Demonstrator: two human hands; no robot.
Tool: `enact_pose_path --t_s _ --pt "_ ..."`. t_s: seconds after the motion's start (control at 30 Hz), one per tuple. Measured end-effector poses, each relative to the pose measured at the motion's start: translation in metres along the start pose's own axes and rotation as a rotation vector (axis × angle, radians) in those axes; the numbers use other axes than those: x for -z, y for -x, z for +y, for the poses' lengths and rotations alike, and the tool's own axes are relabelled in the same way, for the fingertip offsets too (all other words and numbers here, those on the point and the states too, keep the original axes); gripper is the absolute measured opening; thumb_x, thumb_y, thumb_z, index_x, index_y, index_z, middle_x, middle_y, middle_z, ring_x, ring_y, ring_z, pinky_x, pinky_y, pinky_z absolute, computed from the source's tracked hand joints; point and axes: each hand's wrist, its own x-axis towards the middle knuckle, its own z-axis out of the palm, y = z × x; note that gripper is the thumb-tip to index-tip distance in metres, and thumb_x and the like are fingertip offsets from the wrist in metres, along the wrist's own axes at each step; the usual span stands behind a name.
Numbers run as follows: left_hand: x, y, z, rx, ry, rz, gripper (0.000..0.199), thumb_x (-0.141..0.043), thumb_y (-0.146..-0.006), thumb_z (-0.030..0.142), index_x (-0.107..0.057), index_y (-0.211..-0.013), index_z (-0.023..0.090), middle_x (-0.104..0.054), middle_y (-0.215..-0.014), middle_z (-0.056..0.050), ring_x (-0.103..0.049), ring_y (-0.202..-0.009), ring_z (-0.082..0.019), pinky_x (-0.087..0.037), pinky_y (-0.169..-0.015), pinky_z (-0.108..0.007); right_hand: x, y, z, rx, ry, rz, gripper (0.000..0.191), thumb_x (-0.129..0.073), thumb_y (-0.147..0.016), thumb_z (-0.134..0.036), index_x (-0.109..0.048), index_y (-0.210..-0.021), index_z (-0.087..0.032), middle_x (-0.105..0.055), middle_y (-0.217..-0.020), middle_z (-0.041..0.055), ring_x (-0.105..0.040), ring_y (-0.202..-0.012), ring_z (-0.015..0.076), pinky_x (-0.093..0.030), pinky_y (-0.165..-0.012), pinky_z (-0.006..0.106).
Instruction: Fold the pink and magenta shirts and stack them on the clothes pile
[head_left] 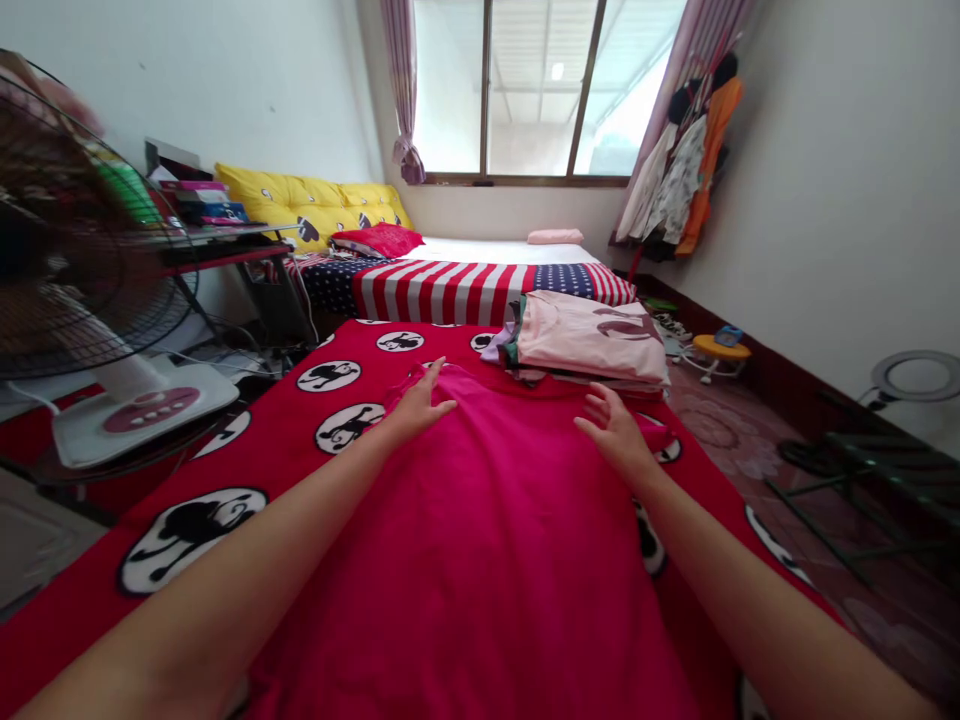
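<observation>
While both hands lie spread on the pink cloth (465, 560), the room runs from left to right:

- Far left of the left hand (420, 405): a fan (82, 250), its cage blurred, above a white base (142, 405).
- Beyond the fan, ahead and left of the left hand: a desk (225, 256) holding stacked books (202, 200).
- Straight ahead of the left hand: a yellow cushion (300, 205) and a red pillow (379, 240), on a far bed under a striped blanket (465, 290).
- Under both hands: a red bedspread (187, 540) printed with black monkeys in white circles. The cloth lies flat on it, running back toward the person.
- At the left hand: palm down, fingers apart, on the cloth's far edge, pinching nothing.
- At the right hand (615, 430): fingers spread and slightly curved on the cloth's right side, also pinching nothing.
- Just beyond the right hand: folded clothes (589, 340), stacked on the bedspread.
- Ahead of the right hand: a window (525, 90), then hanging clothes (682, 170).
- Right of the right hand: a tiled floor (720, 430) with a yellow stool (720, 348), a ring light (915, 375) and a green rack (847, 480).
</observation>
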Motion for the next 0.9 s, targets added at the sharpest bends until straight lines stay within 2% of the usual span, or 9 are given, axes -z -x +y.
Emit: enact_pose_path --t_s 0.07,0.17,0.27,0.37,0.47,0.53,0.67,0.77,0.9 --pt "0.014 0.027 -0.003 -0.043 -0.119 -0.034 0.072 -0.060 -0.076 0.033 -0.036 -0.141 0.014 -0.044 -0.142 -0.017 -0.048 -0.126 -0.027 -0.039 -0.103 -0.039 0.020 0.023 -0.003 0.063 0.109 -0.014 0.053 -0.061 -0.072 -0.029 -0.050 -0.123 -0.017 -0.058 -0.126 0.0147 -0.058 -0.115 0.0251 -0.047 -0.097 0.040" --pt "0.045 0.074 -0.007 -0.034 -0.332 -0.014 0.056 -0.055 -0.077 0.036 -0.051 -0.128 0.013 -0.058 -0.123 -0.015 -0.059 -0.107 -0.027 -0.045 -0.094 -0.040 0.059 0.066 -0.011 0.144 0.301 0.000 0.035 -0.058 -0.077 -0.034 -0.060 -0.110 -0.023 -0.066 -0.112 0.0082 -0.065 -0.098 0.0238 -0.051 -0.090 0.040" --pt "0.074 0.121 -0.007 0.103 -0.452 -0.033 0.041 -0.054 -0.077 0.041 -0.059 -0.110 0.016 -0.067 -0.097 -0.010 -0.064 -0.084 -0.025 -0.048 -0.080 -0.036 0.094 0.110 -0.012 0.260 0.457 -0.048 0.026 -0.058 -0.079 -0.035 -0.065 -0.102 -0.026 -0.068 -0.105 0.0076 -0.065 -0.092 0.0252 -0.053 -0.085 0.040" --pt "0.089 0.160 0.000 0.263 -0.459 -0.103 0.038 -0.055 -0.077 0.048 -0.058 -0.101 0.020 -0.069 -0.081 -0.005 -0.064 -0.070 -0.023 -0.047 -0.067 -0.031 0.115 0.149 -0.005 0.382 0.566 -0.206 0.023 -0.057 -0.081 -0.032 -0.069 -0.100 -0.030 -0.067 -0.108 0.0094 -0.064 -0.099 0.0265 -0.053 -0.085 0.039" --pt "0.091 0.187 0.012 0.320 -0.452 -0.145 0.045 -0.057 -0.074 0.051 -0.055 -0.108 0.021 -0.069 -0.080 -0.003 -0.063 -0.065 -0.022 -0.045 -0.061 -0.029 0.120 0.177 0.000 0.409 0.636 -0.435 0.029 -0.056 -0.085 -0.030 -0.069 -0.110 -0.034 -0.064 -0.117 0.0080 -0.063 -0.104 0.0241 -0.054 -0.085 0.034" --pt "0.086 0.199 0.020 0.320 -0.434 -0.178 0.052 -0.058 -0.073 0.049 -0.054 -0.116 0.021 -0.068 -0.080 -0.002 -0.062 -0.064 -0.020 -0.044 -0.059 -0.027 0.116 0.190 -0.001 0.439 0.645 -0.515 0.031 -0.053 -0.088 -0.025 -0.068 -0.114 -0.034 -0.062 -0.120 0.0070 -0.062 -0.107 0.0223 -0.054 -0.086 0.031" --pt "0.072 0.214 0.031 0.271 -0.397 -0.233 0.051 -0.056 -0.074 0.039 -0.056 -0.122 0.022 -0.067 -0.078 -0.001 -0.060 -0.061 -0.018 -0.044 -0.060 -0.026 0.102 0.202 -0.006 0.538 0.623 -0.525 0.033 -0.048 -0.090 -0.017 -0.069 -0.112 -0.032 -0.062 -0.122 0.0069 -0.063 -0.105 0.0194 -0.053 -0.085 0.027" --pt "0.066 0.218 0.036 0.250 -0.287 -0.234 0.038 -0.055 -0.075 0.037 -0.067 -0.108 0.021 -0.069 -0.081 -0.003 -0.061 -0.068 -0.019 -0.047 -0.068 -0.028 0.093 0.202 -0.010 0.591 0.587 -0.483 0.026 -0.052 -0.089 -0.019 -0.072 -0.103 -0.029 -0.064 -0.118 0.0070 -0.063 -0.104 0.0181 -0.054 -0.084 0.025" --pt "0.081 0.219 0.045 0.375 0.045 -0.190 0.037 -0.058 -0.075 0.047 -0.070 -0.091 0.017 -0.071 -0.089 -0.006 -0.065 -0.080 -0.022 -0.051 -0.070 -0.028 0.098 0.198 -0.026 0.631 0.506 -0.432 0.022 -0.055 -0.087 -0.019 -0.070 -0.101 -0.028 -0.067 -0.112 0.0062 -0.061 -0.107 0.0193 -0.054 -0.087 0.029"
